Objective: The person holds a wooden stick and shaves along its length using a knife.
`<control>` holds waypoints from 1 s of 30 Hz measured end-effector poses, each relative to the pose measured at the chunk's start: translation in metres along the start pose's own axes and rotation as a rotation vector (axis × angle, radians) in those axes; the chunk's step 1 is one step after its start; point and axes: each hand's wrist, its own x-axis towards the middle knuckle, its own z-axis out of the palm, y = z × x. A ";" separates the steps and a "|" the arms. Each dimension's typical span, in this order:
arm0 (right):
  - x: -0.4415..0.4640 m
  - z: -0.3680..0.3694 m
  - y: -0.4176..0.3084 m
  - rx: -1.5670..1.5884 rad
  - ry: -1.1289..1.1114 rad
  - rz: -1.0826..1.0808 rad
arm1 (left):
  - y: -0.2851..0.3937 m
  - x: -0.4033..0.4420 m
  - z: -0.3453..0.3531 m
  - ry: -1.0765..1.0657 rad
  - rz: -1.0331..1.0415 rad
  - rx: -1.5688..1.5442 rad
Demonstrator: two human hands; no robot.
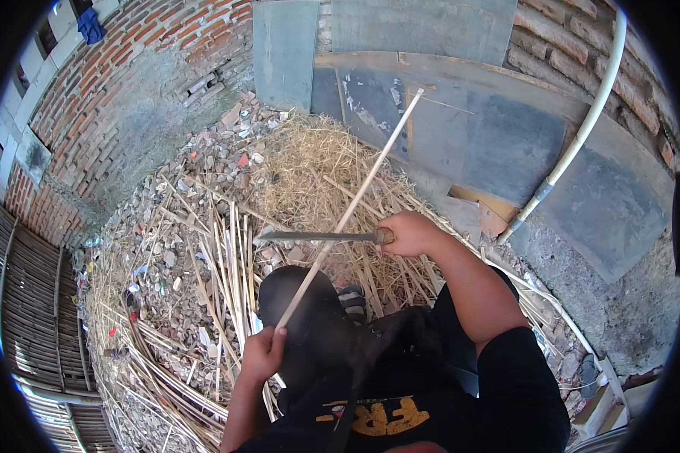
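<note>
Pinched in left fingers (263, 350) at lower centre, slanting to upper centre: pale strip (353, 204), probably light, springy, splintery; best held low, clear of knife (317, 236) gripped in curled right fingers (397, 232).

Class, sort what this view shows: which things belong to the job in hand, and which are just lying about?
Job in hand:
long, thin, pale woody stick, in the left grip;
straight, dark metal-bladed knife, in the right grip, crossing the stick.

Lying about:
tangled dry yellow straw;
broken grey stone rubble;
thin, pale, loose woody sticks, perhaps spare stock.
</note>
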 end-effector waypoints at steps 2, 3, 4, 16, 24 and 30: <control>0.007 0.001 0.018 0.140 0.054 0.066 | -0.004 -0.002 0.002 0.027 0.029 0.018; 0.012 0.002 0.030 0.205 0.083 0.098 | -0.004 -0.001 0.003 0.043 0.047 0.024; 0.018 0.004 0.040 0.228 0.107 0.150 | -0.004 0.000 0.003 0.036 0.043 0.026; -0.009 -0.002 -0.013 -0.036 0.028 0.039 | 0.004 0.002 -0.004 -0.007 0.018 0.009; 0.007 0.012 0.004 0.052 -0.027 -0.039 | 0.000 0.001 -0.001 0.005 0.013 0.045; 0.010 0.016 0.022 0.123 0.013 0.027 | 0.002 0.002 -0.003 -0.008 0.005 0.049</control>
